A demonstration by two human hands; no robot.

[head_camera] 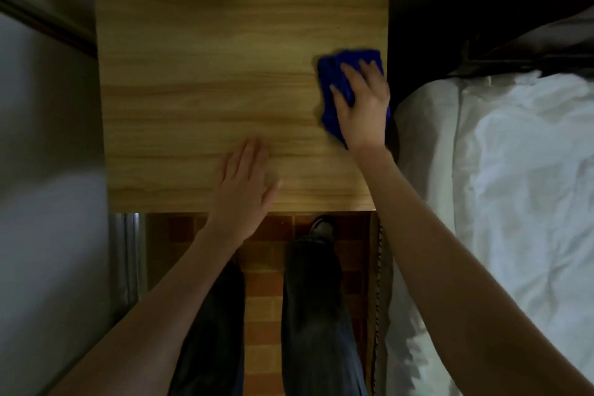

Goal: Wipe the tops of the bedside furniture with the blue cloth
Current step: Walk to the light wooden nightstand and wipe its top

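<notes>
A light wooden bedside table top [199, 80] fills the middle of the head view. The blue cloth [332, 80] lies crumpled at the top's right edge. My right hand [361, 106] presses flat on the cloth with spread fingers, covering most of it. My left hand [246, 190] rests flat on the bare wood near the front edge, fingers straight and holding nothing.
A bed with white sheets [514, 186] runs along the right, close to the table. A pale wall or panel [41, 170] stands on the left. My legs [311, 299] stand on orange floor tiles [263, 283] below the front edge. A cord [379, 267] hangs beside the bed.
</notes>
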